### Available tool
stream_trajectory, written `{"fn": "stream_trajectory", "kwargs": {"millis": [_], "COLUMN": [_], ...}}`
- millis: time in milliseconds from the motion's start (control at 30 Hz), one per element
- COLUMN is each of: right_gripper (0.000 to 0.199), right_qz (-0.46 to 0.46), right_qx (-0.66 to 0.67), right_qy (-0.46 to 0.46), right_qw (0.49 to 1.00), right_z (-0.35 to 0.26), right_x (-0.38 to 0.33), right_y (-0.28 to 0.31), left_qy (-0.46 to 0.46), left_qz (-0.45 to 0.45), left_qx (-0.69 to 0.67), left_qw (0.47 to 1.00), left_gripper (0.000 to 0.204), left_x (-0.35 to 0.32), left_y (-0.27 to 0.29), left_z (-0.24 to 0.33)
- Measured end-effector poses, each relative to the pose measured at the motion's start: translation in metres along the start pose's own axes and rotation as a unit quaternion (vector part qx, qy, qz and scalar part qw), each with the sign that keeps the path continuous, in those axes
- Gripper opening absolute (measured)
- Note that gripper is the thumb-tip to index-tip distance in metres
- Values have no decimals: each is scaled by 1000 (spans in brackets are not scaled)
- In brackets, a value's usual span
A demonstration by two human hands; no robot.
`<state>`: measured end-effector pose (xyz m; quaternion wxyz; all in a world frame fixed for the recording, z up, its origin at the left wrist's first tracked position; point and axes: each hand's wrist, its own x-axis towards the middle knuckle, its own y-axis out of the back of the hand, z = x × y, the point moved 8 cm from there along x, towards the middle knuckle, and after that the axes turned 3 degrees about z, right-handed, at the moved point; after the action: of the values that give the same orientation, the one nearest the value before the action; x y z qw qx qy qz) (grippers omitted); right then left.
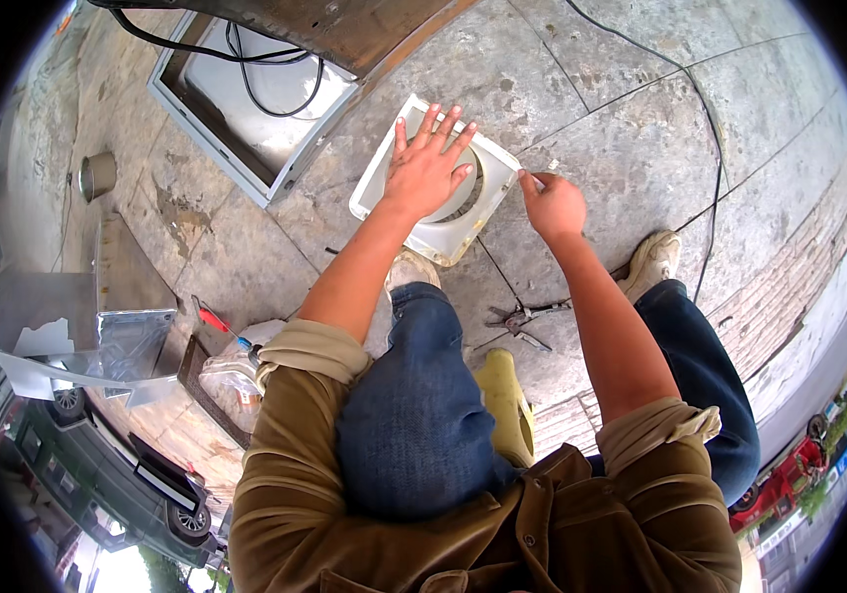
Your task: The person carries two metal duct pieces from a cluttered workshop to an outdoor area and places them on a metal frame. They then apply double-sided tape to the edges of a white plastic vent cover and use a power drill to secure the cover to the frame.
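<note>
A white, squarish plastic panel (435,241) with a large round opening lies on the paving in front of me. My left hand (429,170) rests flat on it with the fingers spread, covering part of the opening. At the panel's right corner, my right hand (554,206) is closed, with thumb and forefinger pinched at the edge. Whatever sits between those fingers is too small to make out. The panel's lower corner lies close to my left shoe (413,267).
Pliers (520,318) lie between my feet, near a yellow object (504,400). A metal housing (285,163) with black cables (280,111) stands far left. Leftward are a metal cup (97,176), a red-handled tool (212,318) and sheet-metal parts (132,336). A black cord (708,128) crosses the right.
</note>
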<state>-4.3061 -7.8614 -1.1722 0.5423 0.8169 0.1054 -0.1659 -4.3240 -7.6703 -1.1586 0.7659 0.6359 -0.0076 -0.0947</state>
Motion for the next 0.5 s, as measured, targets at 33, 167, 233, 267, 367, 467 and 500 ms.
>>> {"fn": "stream_trajectory", "kwargs": {"millis": [33,167,233,267,367,467,500], "right_gripper": [40,41,43,44,46,44,44], "right_qz": [1,9,-1,-13,-18,5,17], "right_qx": [3,36,60,67,80,89,91], "right_qy": [1,-13,-25,-30,-46,-41,-40], "right_qw": [1000,999,998,997,996,995,995], "right_z": [1,14,13,11,19,22,25], "right_x": [0,3,2,1,1,3,4], "right_y": [0,-7,-11,-13,-17,-26,-28], "left_qy": [2,-62,-65,-62,-49,-42,-40], "left_qz": [-7,5,-55,5,-97,-69,-64], "left_qx": [-4,-54,-88,-126,-129,-153,-153], "left_qw": [1000,997,993,990,986,985,985], "left_gripper": [52,41,35,25,20,17,16], "left_x": [3,15,25,28,40,46,47], "left_y": [1,13,4,5,-13,-18,-19], "left_z": [1,40,55,55,63,61,62]}}
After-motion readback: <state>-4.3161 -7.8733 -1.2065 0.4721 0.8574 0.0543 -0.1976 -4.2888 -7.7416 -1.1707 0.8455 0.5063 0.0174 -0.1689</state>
